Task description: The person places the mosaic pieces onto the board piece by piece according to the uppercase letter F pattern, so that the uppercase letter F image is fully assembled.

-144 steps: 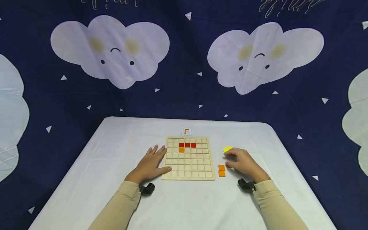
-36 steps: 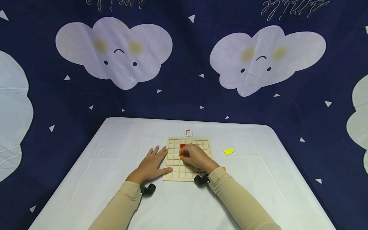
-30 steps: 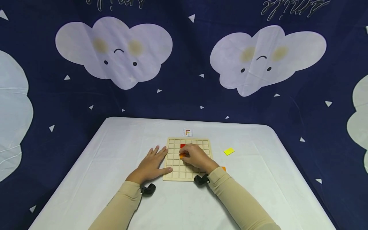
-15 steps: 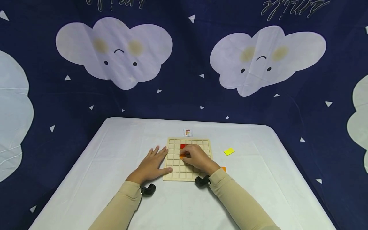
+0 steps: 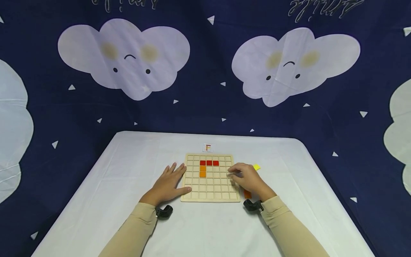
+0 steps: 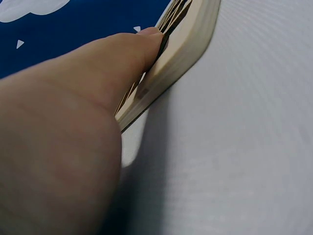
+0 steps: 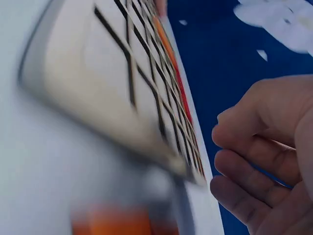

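Observation:
A wooden grid board (image 5: 221, 185) lies on the table. Three red tiles (image 5: 209, 163) form a row near its far side, and two orange tiles (image 5: 202, 174) run down from the leftmost red one. My left hand (image 5: 167, 184) rests spread along the board's left edge; in the left wrist view its thumb (image 6: 132, 51) presses on the rim. Over the right edge of the board is my right hand (image 5: 248, 180), its fingers loosely bent with nothing between them. Loose orange tiles (image 5: 247, 194) lie just below that hand, partly hidden by it.
A yellow piece (image 5: 257, 166) shows behind the right hand. Beyond the board lies a small card (image 5: 208, 147) printed with a coloured grid pattern. A dark blue cloth with clouds hangs behind the white table (image 5: 205, 232).
My right hand has left the grid and moved right to the board's edge. Compared with the oldest frame, a second orange tile sits below the first. The left hand stays in place.

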### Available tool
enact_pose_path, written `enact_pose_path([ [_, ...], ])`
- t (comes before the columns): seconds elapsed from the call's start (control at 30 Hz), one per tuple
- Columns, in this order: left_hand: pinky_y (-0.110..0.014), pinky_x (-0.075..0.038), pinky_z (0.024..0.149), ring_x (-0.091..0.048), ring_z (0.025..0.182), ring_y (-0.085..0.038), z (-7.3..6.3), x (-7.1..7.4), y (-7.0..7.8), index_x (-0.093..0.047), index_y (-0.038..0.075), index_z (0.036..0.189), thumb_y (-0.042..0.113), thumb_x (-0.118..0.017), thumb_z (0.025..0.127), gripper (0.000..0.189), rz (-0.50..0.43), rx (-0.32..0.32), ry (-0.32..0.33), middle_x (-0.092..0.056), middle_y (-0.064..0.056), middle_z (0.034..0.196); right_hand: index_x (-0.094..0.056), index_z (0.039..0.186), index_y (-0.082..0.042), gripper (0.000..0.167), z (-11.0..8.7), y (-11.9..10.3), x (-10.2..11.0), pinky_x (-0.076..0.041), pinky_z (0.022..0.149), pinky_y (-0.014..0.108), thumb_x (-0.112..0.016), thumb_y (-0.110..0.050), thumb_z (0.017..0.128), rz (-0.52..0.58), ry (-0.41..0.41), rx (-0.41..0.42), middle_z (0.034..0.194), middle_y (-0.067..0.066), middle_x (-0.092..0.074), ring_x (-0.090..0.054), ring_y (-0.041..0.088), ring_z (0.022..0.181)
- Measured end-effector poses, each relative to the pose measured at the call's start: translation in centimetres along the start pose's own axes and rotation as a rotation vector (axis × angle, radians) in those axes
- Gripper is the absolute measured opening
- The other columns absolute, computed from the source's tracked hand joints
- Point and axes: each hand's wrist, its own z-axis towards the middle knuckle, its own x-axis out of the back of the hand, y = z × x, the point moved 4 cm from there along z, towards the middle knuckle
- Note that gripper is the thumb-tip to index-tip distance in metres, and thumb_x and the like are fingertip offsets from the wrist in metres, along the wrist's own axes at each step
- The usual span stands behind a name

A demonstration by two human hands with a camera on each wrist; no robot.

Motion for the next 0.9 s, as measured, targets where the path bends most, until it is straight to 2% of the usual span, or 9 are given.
enact_pose_path([
  [0.13, -0.052, -0.002, 0.126, -0.011, 0.158, -0.037, 0.0, -0.1, -0.2, -0.033, 0.005, 0.165, 0.073, -0.059, 0.095, 0.102, -0.001, -0.003, 0.007, -0.025, -0.010, 0.171, -0.078, 0.112, -0.005, 0.024, -1.7, 1.6, 2.3, -0.058, 0.091, 0.047, -0.074, 0.005, 0.090, 0.038, 0.015, -0.053, 0.111, 0.001, -0.075, -0.069, 0.024, 0.101],
  [0.23, -0.051, -0.001, 0.127, -0.010, 0.159, -0.036, 0.0, -0.3, -0.3, -0.031, 0.006, 0.166, 0.075, -0.058, 0.094, 0.103, -0.002, 0.000, 0.003, -0.024, -0.009, 0.172, -0.078, 0.113, -0.006, 0.025, -3.3, 2.5, 3.5, -0.058, 0.091, 0.047, -0.075, 0.003, 0.090, 0.058, -0.034, -0.082, 0.110, -0.001, -0.074, -0.068, 0.022, 0.100],
  [0.37, -0.050, -0.002, 0.127, -0.009, 0.159, -0.035, 0.0, -0.2, -0.5, -0.031, 0.006, 0.166, 0.076, -0.057, 0.094, 0.104, 0.001, 0.004, 0.001, -0.024, -0.009, 0.172, -0.077, 0.113, -0.006, 0.026, -4.9, 3.1, 4.0, -0.058, 0.092, 0.044, -0.081, 0.002, 0.089, 0.066, -0.122, -0.067, 0.110, -0.001, -0.074, -0.069, 0.021, 0.101],
  [0.47, -0.050, -0.002, 0.127, -0.009, 0.159, -0.035, -0.1, 0.0, -0.5, -0.031, 0.007, 0.166, 0.076, -0.058, 0.094, 0.103, -0.001, 0.011, 0.001, -0.024, -0.008, 0.172, -0.077, 0.113, -0.006, 0.030, -5.5, 3.1, 4.0, -0.057, 0.095, 0.043, -0.084, 0.003, 0.086, 0.044, -0.146, -0.034, 0.111, -0.001, -0.074, -0.069, 0.022, 0.104],
  [0.63, -0.052, -0.003, 0.127, -0.011, 0.158, -0.037, -0.1, 0.2, -0.5, -0.032, 0.005, 0.165, 0.074, -0.060, 0.094, 0.103, -0.009, 0.008, 0.000, -0.025, -0.010, 0.171, -0.078, 0.114, -0.009, 0.032, -5.8, 3.1, 3.5, -0.055, 0.099, 0.046, -0.085, 0.003, 0.085, -0.028, -0.113, -0.020, 0.112, -0.003, -0.074, -0.068, 0.023, 0.109],
  [0.9, -0.051, -0.003, 0.127, -0.010, 0.158, -0.036, 0.0, -0.1, -0.3, -0.031, 0.006, 0.166, 0.076, -0.058, 0.094, 0.104, 0.004, 0.022, -0.018, -0.024, -0.009, 0.172, -0.079, 0.111, -0.009, 0.032, -6.2, 3.1, 3.1, -0.057, 0.095, 0.046, -0.085, 0.006, 0.084, -0.081, -0.051, -0.001, 0.110, -0.005, -0.074, -0.069, 0.021, 0.106],
])
